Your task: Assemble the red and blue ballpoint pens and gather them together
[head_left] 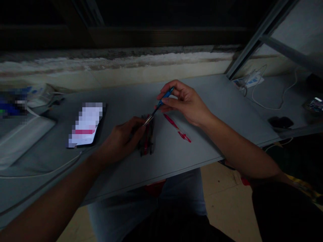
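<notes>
Between the thumb and fingers of my right hand (pixel 180 99) is a screwdriver with a blue handle (pixel 165 97). Its thin metal shaft slants down to the left. My left hand (pixel 126 136) is closed, with thumb and forefinger pinched around the shaft's tip; anything small between them is hidden. Directly under those fingertips a small red and black toy car (pixel 146 141) rests on the grey table, its far part partly covered by the hand and the shaft. A slim red piece (pixel 173 122) with a broken-looking outline lies to the right of the car, touched by neither hand.
To the left lies a lit phone (pixel 87 124), its screen blurred out. Beyond it are a white box-like object (pixel 27 134) and a cable (pixel 63 164). At the far right, behind a metal frame (pixel 257 37), are a power strip (pixel 249 80) and a dark object (pixel 280 121).
</notes>
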`<action>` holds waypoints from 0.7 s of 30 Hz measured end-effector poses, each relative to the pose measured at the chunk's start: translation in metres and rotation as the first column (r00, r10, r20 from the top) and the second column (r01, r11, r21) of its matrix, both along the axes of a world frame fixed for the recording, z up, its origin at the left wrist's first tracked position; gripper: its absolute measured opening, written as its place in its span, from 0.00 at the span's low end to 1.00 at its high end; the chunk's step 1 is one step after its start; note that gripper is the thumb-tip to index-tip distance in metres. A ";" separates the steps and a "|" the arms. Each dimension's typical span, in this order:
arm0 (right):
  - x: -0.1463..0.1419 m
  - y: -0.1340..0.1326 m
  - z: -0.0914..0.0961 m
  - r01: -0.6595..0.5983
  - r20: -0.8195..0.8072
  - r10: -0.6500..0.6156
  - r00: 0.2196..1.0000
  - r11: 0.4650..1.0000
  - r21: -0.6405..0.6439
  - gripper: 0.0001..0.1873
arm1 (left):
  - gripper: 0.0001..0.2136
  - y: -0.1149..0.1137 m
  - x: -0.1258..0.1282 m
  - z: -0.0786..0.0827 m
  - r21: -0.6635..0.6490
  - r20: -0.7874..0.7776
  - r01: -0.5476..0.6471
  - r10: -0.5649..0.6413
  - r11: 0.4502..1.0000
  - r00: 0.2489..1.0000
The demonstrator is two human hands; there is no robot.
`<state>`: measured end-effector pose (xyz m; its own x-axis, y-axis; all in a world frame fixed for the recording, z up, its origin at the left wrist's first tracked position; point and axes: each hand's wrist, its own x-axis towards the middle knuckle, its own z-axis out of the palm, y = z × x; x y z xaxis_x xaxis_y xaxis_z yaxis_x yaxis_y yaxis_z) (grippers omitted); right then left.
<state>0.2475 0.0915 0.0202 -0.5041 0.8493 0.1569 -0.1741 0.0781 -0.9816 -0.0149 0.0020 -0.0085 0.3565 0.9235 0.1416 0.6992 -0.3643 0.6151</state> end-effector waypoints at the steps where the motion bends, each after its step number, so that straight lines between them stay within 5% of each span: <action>1: -0.001 0.000 -0.001 -0.015 -0.005 0.015 1.000 1.000 0.012 0.19 | 0.18 0.000 0.000 0.000 0.000 0.003 0.001 -0.001 1.000 1.000; 11: -0.002 0.003 -0.009 -0.197 0.031 0.195 0.980 0.976 0.094 0.19 | 0.15 -0.007 0.009 0.005 -0.001 0.109 0.017 -0.017 1.000 0.994; 16: -0.003 -0.003 -0.006 -0.135 0.231 0.118 0.966 0.989 0.057 0.27 | 0.15 -0.008 0.010 0.004 -0.018 0.103 0.040 -0.038 0.999 0.994; 21: 0.003 -0.009 0.002 -0.155 0.519 0.039 0.854 0.971 0.182 0.34 | 0.15 -0.008 0.010 0.006 0.014 0.096 0.029 -0.030 0.999 0.995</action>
